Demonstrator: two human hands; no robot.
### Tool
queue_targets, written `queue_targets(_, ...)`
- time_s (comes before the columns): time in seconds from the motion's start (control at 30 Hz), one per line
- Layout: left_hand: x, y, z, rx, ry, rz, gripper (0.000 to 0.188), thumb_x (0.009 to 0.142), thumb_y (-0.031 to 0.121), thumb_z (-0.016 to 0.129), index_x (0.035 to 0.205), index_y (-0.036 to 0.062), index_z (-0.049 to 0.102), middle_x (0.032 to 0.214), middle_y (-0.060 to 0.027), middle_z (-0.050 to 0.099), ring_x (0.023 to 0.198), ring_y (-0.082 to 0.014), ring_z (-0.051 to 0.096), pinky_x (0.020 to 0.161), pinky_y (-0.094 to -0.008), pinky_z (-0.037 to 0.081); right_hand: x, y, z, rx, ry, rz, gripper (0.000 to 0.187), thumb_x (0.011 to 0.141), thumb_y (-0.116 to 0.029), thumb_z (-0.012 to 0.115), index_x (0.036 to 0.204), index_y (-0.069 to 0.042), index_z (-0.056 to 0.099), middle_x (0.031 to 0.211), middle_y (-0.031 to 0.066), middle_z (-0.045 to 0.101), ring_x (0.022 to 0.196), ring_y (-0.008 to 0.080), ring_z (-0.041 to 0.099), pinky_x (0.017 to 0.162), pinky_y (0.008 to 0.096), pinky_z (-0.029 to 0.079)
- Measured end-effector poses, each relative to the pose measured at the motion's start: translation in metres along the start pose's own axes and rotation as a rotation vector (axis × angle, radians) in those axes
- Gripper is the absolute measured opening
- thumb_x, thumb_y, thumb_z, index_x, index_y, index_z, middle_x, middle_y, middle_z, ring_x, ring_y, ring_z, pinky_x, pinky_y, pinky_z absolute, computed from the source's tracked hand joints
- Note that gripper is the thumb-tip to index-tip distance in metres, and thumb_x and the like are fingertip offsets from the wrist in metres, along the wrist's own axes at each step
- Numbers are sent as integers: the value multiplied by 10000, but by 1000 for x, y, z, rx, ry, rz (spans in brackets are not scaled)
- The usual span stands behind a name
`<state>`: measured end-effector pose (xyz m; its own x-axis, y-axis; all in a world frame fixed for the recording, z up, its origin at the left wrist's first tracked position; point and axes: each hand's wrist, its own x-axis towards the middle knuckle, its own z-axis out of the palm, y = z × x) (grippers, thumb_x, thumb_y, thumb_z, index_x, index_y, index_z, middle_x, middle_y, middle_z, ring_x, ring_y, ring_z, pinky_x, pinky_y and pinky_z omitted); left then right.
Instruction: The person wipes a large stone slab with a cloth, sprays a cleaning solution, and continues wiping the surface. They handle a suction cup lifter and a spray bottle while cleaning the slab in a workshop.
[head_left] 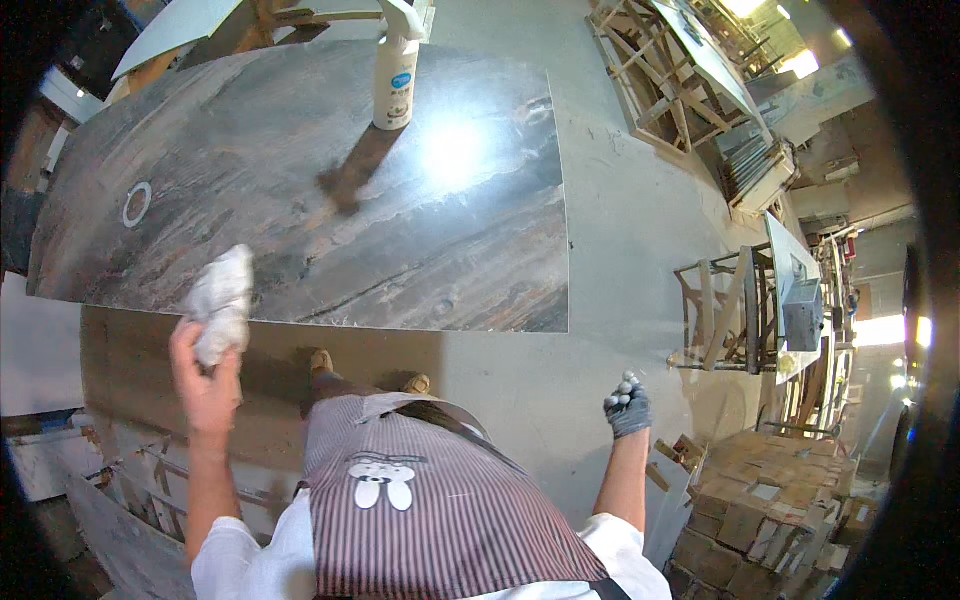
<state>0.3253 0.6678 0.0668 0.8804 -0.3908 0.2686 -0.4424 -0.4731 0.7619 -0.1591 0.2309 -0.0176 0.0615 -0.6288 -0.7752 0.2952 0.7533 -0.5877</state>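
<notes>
My left hand is bare and grips a crumpled white cloth, which is smeared by motion. The cloth overlaps the near left edge of a large dark panel with a glossy, stone-like pattern in grey and brown. My right hand, in a dark glove with pale grey fingertips, is held out to the right, away from the panel. Its fingers are curled together, and no object shows in them. A white spray bottle stands upright at the panel's far edge. On the panel's left part lies a flat white ring.
Wooden racks stand at the far right. Another wooden stand holds a grey box. Stacked cardboard boxes fill the lower right. Grey floor runs between them and the panel. Leaning boards are at the lower left.
</notes>
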Motion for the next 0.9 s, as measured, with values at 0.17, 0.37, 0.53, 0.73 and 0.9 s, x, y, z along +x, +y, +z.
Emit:
queue_targets(0.17, 39, 110, 108, -127, -306, 462, 423, 677, 109, 749, 1044, 70, 542, 1247, -244, 505, 1134, -409, 511, 947, -460, 413, -18, 75, -3, 66, -55, 130, 130, 947, -240, 522, 844, -176, 569, 548, -68, 526, 415, 71, 443, 414, 279, 389)
queue_targets(0.37, 30, 132, 269, 240, -675, 654, 673, 772, 415, 678, 1313, 134, 394, 1505, -229, 241, 1356, -476, 263, 1077, -659, 151, -73, 116, -19, 14, 103, 141, 158, 957, -215, 482, 856, -143, 580, 555, -35, 523, 416, 100, 413, 433, 281, 372)
queue_targets(0.53, -6, 187, 312, 283, -980, 781, 808, 810, 479, 634, 1483, 230, 261, 1543, -185, 195, 1393, -441, 226, 1100, -652, 104, -92, 150, -66, 99, 177, 161, 96, 931, -231, 534, 903, -147, 574, 565, -38, 516, 423, 105, 427, 444, 294, 382)
queue_targets(0.73, -49, 184, 301, 339, -1107, 1182, 779, 819, 213, 603, 1501, 183, 227, 1564, -194, 120, 1421, -426, 161, 1102, -644, 107, -93, 167, -55, 74, 125, 164, 97, 917, -240, 568, 870, -158, 589, 574, -48, 510, 436, 94, 435, 448, 291, 385)
queue_targets(0.9, -37, 106, 250, 196, -986, 1001, 779, 799, 111, 582, 1486, 182, 223, 1560, -174, 126, 1419, -424, 149, 1101, -642, 103, -102, 139, -9, -27, -7, -25, 142, 959, -256, 522, 939, -138, 600, 584, -33, 552, 426, 112, 458, 425, 303, 405)
